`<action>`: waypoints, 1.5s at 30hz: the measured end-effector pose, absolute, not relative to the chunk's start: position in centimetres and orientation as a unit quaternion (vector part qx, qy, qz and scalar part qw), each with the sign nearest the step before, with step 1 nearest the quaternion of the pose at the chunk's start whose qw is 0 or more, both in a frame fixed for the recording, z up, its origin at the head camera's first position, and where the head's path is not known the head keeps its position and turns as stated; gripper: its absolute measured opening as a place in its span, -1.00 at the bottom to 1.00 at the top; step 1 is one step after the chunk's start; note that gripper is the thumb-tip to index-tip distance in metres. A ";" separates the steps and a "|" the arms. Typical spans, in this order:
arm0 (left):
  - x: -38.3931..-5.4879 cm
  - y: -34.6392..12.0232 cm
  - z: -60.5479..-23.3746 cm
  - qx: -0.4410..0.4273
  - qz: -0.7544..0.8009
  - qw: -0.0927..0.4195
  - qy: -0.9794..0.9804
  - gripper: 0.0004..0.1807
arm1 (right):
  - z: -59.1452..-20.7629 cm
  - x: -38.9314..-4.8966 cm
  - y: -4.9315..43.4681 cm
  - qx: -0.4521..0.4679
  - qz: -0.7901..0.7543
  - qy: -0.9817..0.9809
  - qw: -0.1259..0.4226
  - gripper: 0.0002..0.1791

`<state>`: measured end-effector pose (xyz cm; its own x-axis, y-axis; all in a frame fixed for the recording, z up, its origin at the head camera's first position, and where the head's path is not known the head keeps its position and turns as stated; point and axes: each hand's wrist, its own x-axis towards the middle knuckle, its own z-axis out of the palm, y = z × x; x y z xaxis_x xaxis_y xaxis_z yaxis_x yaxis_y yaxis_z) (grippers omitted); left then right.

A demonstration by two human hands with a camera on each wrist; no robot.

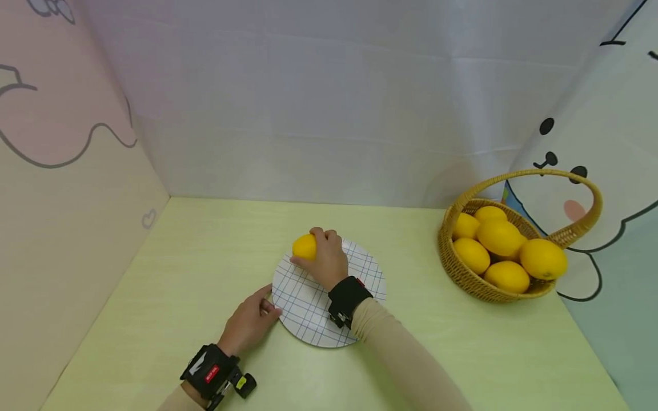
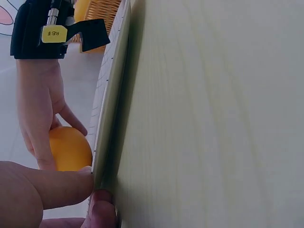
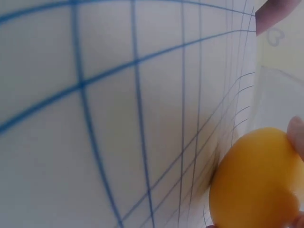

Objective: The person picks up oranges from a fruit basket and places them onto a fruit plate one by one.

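The right hand point(image 1: 329, 257) has its grip clamped on a smooth yellow lemon point(image 1: 304, 247), and I see it over the far left part of a round white plate with blue grid lines point(image 1: 311, 311); from my feeds I cannot tell whether the fruit touches the surface. The left hand point(image 1: 250, 322) pinches the plate's near left rim; in my left wrist view the thumb lies on the upper face, with fingers at the underside. I make out a black wristband on each arm, and beige sleeves point(image 1: 406, 357) beyond. The plate is on a pale yellow-green bench point(image 1: 180, 274). Well apart to the right, I have a tan woven wicker basket with an arched handle point(image 1: 473, 285), holding several more yellow lemons point(image 1: 500, 237). A whitish sheet point(image 1: 308, 114) hangs behind.
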<state>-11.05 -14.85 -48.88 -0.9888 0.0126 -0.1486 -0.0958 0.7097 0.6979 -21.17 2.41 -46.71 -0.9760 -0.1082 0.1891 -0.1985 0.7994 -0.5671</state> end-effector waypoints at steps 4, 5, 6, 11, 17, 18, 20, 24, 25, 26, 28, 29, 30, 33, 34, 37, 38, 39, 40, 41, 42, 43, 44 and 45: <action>-11.0 -14.8 -49.0 -0.022 0.381 0.067 0.922 -0.31 | -47.0 -21.6 1.6 0.066 0.311 -0.943 0.094 -0.17; -11.0 -14.8 -49.0 -0.023 0.380 0.067 0.922 -0.31 | -47.0 -21.7 1.4 0.062 0.313 -0.942 0.098 -0.17; -11.0 -14.8 -49.0 -0.023 0.379 0.066 0.923 -0.31 | -47.1 -21.7 1.2 0.058 0.314 -0.942 0.102 -0.17; -11.0 -14.9 -49.2 -0.021 0.373 0.063 0.925 -0.31 | -47.4 -21.9 0.6 0.044 0.324 -0.937 0.123 -0.16; -10.9 -14.8 -49.1 -0.018 0.377 0.056 0.924 -0.30 | -47.7 -21.9 0.3 0.032 0.311 -0.940 0.138 -0.13; -10.9 -14.7 -49.0 -0.017 0.376 0.055 0.925 -0.31 | -47.6 -21.8 0.4 0.033 0.308 -0.940 0.140 -0.13; -10.8 -14.7 -48.9 -0.017 0.375 0.055 0.925 -0.31 | -47.6 -21.7 0.5 0.035 0.300 -0.943 0.140 -0.11; -10.8 -14.7 -48.9 -0.020 0.373 0.057 0.926 -0.31 | -47.4 -21.5 0.7 0.045 0.289 -0.947 0.131 -0.08; -10.8 -14.7 -48.9 -0.021 0.374 0.058 0.925 -0.31 | -47.4 -21.5 0.8 0.048 0.286 -0.948 0.130 -0.07; -10.8 -14.8 -48.9 -0.021 0.374 0.058 0.925 -0.31 | -47.3 -21.4 0.9 0.050 0.285 -0.949 0.129 -0.07; -10.9 -14.8 -48.9 -0.021 0.375 0.058 0.925 -0.31 | -47.2 -21.3 1.0 0.055 0.281 -0.950 0.125 -0.08; -10.9 -14.8 -48.9 -0.020 0.375 0.058 0.925 -0.31 | -47.1 -21.2 1.0 0.058 0.280 -0.950 0.125 -0.09; -10.9 -14.8 -48.9 -0.020 0.375 0.058 0.925 -0.31 | -47.0 -21.2 1.1 0.061 0.279 -0.950 0.124 -0.09; -10.9 -14.8 -49.0 -0.023 0.375 0.064 0.925 -0.30 | -46.7 -21.0 1.2 0.070 0.276 -0.951 0.122 -0.10; -10.9 -14.8 -49.0 -0.023 0.374 0.065 0.925 -0.30 | -46.7 -20.9 1.3 0.073 0.274 -0.951 0.121 -0.10; -10.9 -14.8 -49.0 -0.021 0.374 0.067 0.925 -0.30 | -46.6 -20.9 1.5 0.076 0.266 -0.954 0.116 -0.11; -10.9 -14.8 -49.0 -0.020 0.374 0.068 0.925 -0.30 | -46.6 -21.0 1.5 0.076 0.263 -0.955 0.114 -0.11; -10.9 -14.8 -49.0 -0.019 0.374 0.068 0.925 -0.30 | -46.5 -21.0 1.5 0.074 0.261 -0.956 0.112 -0.11; -10.9 -14.8 -49.0 -0.019 0.373 0.067 0.925 -0.30 | -46.5 -21.0 1.5 0.074 0.260 -0.957 0.108 -0.11; -10.9 -14.8 -49.0 -0.018 0.372 0.066 0.926 -0.29 | -46.5 -21.0 1.5 0.074 0.259 -0.957 0.106 -0.11; -10.9 -14.8 -48.9 -0.018 0.371 0.066 0.926 -0.29 | -46.4 -21.0 1.5 0.074 0.260 -0.957 0.105 -0.10; -10.9 -14.8 -48.8 -0.018 0.370 0.065 0.926 -0.29 | -46.3 -20.9 1.5 0.075 0.261 -0.957 0.103 -0.10; -10.9 -14.8 -48.8 -0.018 0.370 0.064 0.927 -0.29 | -46.2 -20.9 1.5 0.075 0.262 -0.957 0.101 -0.09; -10.8 -14.8 -48.7 -0.017 0.370 0.063 0.927 -0.29 | -46.1 -20.9 1.6 0.075 0.263 -0.957 0.100 -0.08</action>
